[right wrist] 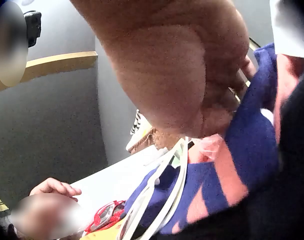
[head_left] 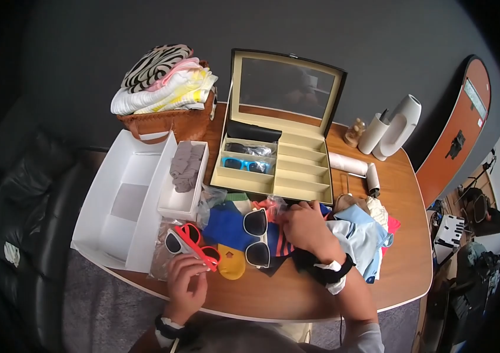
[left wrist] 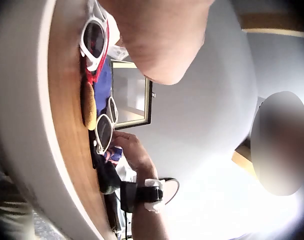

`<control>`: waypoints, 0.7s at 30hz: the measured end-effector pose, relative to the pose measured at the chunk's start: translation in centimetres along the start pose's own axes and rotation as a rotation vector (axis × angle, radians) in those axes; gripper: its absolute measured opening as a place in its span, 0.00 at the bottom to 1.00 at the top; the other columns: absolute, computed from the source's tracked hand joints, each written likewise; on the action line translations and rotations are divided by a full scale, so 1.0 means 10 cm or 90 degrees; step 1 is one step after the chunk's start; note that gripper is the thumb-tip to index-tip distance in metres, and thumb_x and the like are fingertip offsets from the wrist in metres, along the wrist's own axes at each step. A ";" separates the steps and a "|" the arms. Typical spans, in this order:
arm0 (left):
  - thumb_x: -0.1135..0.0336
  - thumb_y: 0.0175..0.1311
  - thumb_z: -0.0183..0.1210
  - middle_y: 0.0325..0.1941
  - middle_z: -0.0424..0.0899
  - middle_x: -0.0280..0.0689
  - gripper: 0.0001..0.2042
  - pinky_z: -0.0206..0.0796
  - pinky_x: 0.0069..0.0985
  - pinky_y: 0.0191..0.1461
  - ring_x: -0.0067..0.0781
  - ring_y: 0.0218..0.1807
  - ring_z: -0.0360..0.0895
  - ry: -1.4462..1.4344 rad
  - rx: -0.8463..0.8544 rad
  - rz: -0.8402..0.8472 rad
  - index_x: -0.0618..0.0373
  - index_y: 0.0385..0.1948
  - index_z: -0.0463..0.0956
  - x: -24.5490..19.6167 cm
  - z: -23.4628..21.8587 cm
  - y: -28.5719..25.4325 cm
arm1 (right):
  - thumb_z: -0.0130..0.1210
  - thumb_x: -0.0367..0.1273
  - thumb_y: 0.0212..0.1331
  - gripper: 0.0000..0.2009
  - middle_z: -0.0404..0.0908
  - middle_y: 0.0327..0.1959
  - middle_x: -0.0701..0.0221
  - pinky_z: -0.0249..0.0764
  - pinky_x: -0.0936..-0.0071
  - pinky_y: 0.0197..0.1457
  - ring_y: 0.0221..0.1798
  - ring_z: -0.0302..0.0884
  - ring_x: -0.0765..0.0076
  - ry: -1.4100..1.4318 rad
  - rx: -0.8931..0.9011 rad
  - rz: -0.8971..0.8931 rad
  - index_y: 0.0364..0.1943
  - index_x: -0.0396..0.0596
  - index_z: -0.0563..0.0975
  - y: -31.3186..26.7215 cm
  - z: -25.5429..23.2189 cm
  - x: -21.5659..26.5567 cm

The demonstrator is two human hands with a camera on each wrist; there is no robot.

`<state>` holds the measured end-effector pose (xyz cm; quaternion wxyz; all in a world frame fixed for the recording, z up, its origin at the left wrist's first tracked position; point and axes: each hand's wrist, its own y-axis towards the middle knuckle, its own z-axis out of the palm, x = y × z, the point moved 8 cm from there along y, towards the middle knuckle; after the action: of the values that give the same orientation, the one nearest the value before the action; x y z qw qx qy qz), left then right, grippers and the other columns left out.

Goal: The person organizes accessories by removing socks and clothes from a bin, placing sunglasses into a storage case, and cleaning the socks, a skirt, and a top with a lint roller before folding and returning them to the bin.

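Note:
My left hand (head_left: 185, 285) is at the table's near edge, fingers loosely bent, fingertips close over red-framed sunglasses (head_left: 194, 240). White-framed sunglasses (left wrist: 94, 40) lie against the red pair, partly in clear plastic. My right hand (head_left: 313, 232) reaches down with bent fingers at a navy and coral striped cloth (right wrist: 222, 175), beside a coral item in clear plastic (head_left: 270, 207). Its fingertips are hidden, so I cannot tell what they grip. Left of that hand, another white-framed pair of sunglasses (head_left: 256, 238) stands across the cloths, one lens above the other.
An open glasses case (head_left: 303, 159) with compartments holds blue sunglasses (head_left: 245, 165), a dark pair and a black pouch. White boxes (head_left: 100, 200) and a brown basket (head_left: 162, 125) of folded cloths stand left. Light blue clothing (head_left: 356, 232), a paper roll and white vases (head_left: 400, 126) are right.

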<state>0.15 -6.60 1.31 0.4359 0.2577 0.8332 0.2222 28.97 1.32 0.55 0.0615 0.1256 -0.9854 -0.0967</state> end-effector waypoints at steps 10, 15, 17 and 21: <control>0.83 0.60 0.58 0.44 0.82 0.43 0.10 0.70 0.39 0.61 0.47 0.52 0.79 -0.060 -0.113 -0.047 0.59 0.40 0.76 0.25 -0.07 -0.20 | 0.58 0.34 0.61 0.12 0.84 0.47 0.55 0.71 0.46 0.60 0.51 0.82 0.44 0.140 -0.076 0.051 0.46 0.44 0.80 0.98 -0.56 -0.17; 0.83 0.59 0.59 0.42 0.83 0.40 0.10 0.70 0.40 0.60 0.46 0.51 0.80 -0.042 -0.098 -0.024 0.58 0.39 0.77 0.22 -0.09 -0.16 | 0.59 0.33 0.60 0.19 0.80 0.58 0.57 0.71 0.44 0.61 0.61 0.78 0.45 -0.023 0.063 -0.058 0.56 0.49 0.79 1.62 0.31 -0.35; 0.83 0.59 0.60 0.41 0.84 0.39 0.09 0.70 0.40 0.60 0.46 0.51 0.80 -0.047 -0.097 -0.039 0.57 0.38 0.77 0.21 -0.13 -0.12 | 0.59 0.34 0.59 0.18 0.82 0.55 0.58 0.71 0.44 0.61 0.61 0.78 0.47 -0.027 0.120 -0.025 0.54 0.52 0.80 1.76 0.54 -0.49; 0.82 0.59 0.60 0.40 0.85 0.40 0.08 0.71 0.40 0.59 0.46 0.50 0.81 -0.067 -0.101 -0.047 0.58 0.36 0.79 0.22 -0.11 -0.11 | 0.59 0.34 0.59 0.17 0.82 0.53 0.60 0.71 0.46 0.62 0.61 0.78 0.47 -0.111 0.222 0.028 0.54 0.53 0.80 1.78 0.66 -0.55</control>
<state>-2.15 -6.24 -0.16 0.5059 0.2029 0.7978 0.2578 29.07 20.82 -2.71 -0.0443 0.1041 -0.9914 0.0663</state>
